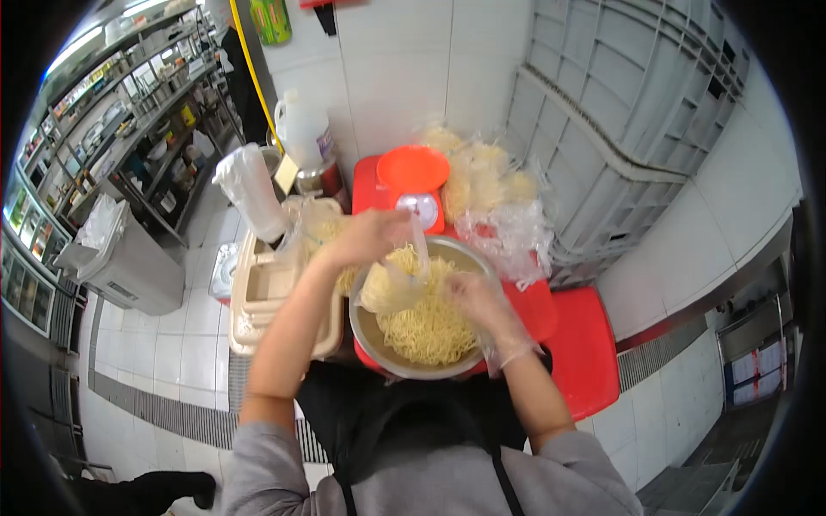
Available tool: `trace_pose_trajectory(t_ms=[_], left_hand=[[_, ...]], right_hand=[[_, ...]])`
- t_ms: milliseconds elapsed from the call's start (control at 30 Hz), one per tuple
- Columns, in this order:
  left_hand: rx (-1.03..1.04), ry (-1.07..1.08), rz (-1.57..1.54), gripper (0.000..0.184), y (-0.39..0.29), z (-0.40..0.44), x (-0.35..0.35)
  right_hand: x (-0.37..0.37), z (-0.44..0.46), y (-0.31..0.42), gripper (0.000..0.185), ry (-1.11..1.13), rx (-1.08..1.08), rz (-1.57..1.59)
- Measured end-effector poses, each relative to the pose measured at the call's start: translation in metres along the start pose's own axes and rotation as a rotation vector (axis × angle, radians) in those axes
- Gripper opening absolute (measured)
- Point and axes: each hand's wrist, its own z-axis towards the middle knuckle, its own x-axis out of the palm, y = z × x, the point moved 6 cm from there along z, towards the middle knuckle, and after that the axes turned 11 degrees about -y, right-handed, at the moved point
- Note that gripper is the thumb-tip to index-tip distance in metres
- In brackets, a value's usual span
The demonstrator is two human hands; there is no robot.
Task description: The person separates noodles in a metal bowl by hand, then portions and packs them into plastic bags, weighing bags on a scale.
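A large metal bowl (357, 331) in front of me holds a heap of thin yellow noodles (430, 331). Above its left side, my left hand (374, 236) is closed on the top of a clear plastic bag (391, 288) with pale noodles in it. My right hand (483, 303) wears a clear plastic glove and is over the right side of the bowl, by the noodles. Motion smears its fingers, so whether they grip anything does not show. Behind the bowl stands a red kitchen scale (417, 172) with a round dial.
Several bags of noodles (486, 176) and crumpled plastic bags (512, 236) lie right of the scale. Left of the bowl is a beige lidded container (249, 314). Grey plastic crates (594, 112) rise at the right, near a red stool (585, 353). A white jug (303, 129) stands behind.
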Motion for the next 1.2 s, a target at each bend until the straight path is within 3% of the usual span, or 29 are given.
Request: trace_pose_trajectory(t_ms=[33, 100, 167, 200, 333, 433, 533, 700, 800, 900, 1000, 1200], left_hand=[[0.150, 0.026, 0.114, 0.065, -0.001, 0.028, -0.011], [0.008, 0.160, 0.312, 0.069, -0.017, 0.078, -0.043], [-0.098, 0.102, 0.282, 0.069, -0.025, 0.118, -0.069], [-0.006, 0.094, 0.475, 0.072, -0.022, 0.138, -0.075], [0.391, -0.209, 0.705, 0.080, 0.037, 0.189, -0.041], [0.189, -0.138, 0.778, 0.079, 0.045, 0.167, 0.004], [0.115, -0.062, 0.744, 0.078, 0.057, 0.144, 0.041], [0.072, -0.154, 0.649, 0.069, 0.062, 0.122, 0.052], [0.047, -0.196, 0.573, 0.057, 0.047, 0.093, 0.045], [0.024, -0.323, 0.384, 0.042, 0.044, 0.041, 0.045], [-0.013, -0.360, 0.337, 0.040, 0.079, -0.024, 0.061], [-0.239, -0.469, 0.151, 0.048, 0.122, -0.095, 0.094]], right_hand=[[0.022, -0.014, -0.023, 0.028, 0.082, -0.074, -0.208], [0.028, -0.030, -0.004, 0.041, 0.563, 0.127, -0.486], [0.041, -0.056, -0.016, 0.042, 0.332, -0.090, -0.326], [0.043, -0.056, -0.017, 0.042, 0.371, -0.068, -0.353], [0.046, -0.055, -0.016, 0.044, 0.416, -0.044, -0.378], [0.044, -0.052, -0.015, 0.046, 0.423, -0.045, -0.331], [0.050, -0.054, -0.027, 0.047, 0.436, -0.018, -0.241], [0.047, -0.047, -0.017, 0.049, 0.576, 0.080, -0.294], [0.050, -0.047, -0.029, 0.052, 0.516, 0.189, -0.282], [0.039, -0.041, -0.011, 0.059, 0.240, 0.076, -0.318], [0.038, -0.041, 0.006, 0.068, 0.486, 0.099, -0.462], [0.048, -0.043, 0.001, 0.068, 0.512, 0.111, -0.462]])
